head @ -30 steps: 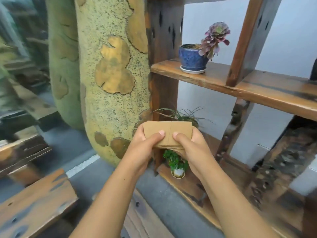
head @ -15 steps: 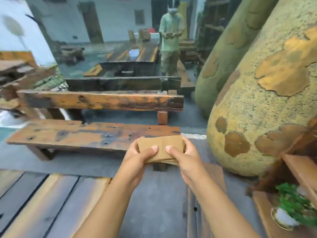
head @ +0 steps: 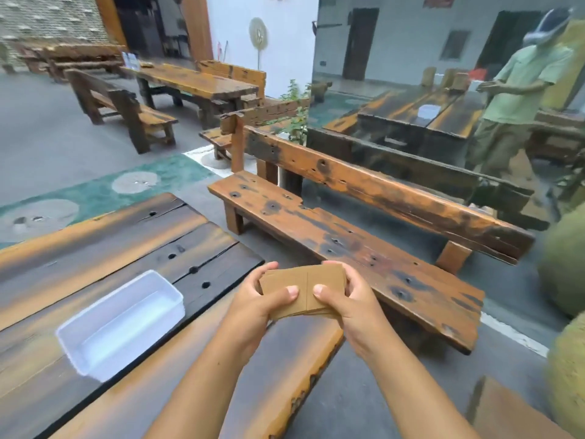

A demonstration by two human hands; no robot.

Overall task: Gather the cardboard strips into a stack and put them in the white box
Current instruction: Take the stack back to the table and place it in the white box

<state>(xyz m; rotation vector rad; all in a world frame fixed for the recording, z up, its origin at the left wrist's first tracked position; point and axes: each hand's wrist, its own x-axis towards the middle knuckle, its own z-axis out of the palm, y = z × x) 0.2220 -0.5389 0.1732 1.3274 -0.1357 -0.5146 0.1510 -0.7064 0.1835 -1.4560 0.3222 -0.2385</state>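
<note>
The stack of flat brown cardboard strips is held in the air above the near edge of the dark, orange-streaked wooden plank table, gripped from both ends. The left hand is closed on the stack's 9 o'clock end and the right hand on its 3 o'clock end, each with the thumb pressed on the top strip and the fingers curled beneath. The empty white rectangular plastic box rests on the table at 9 o'clock of the stack, well apart from it, and a weathered wooden bench stands at 1 o'clock.
</note>
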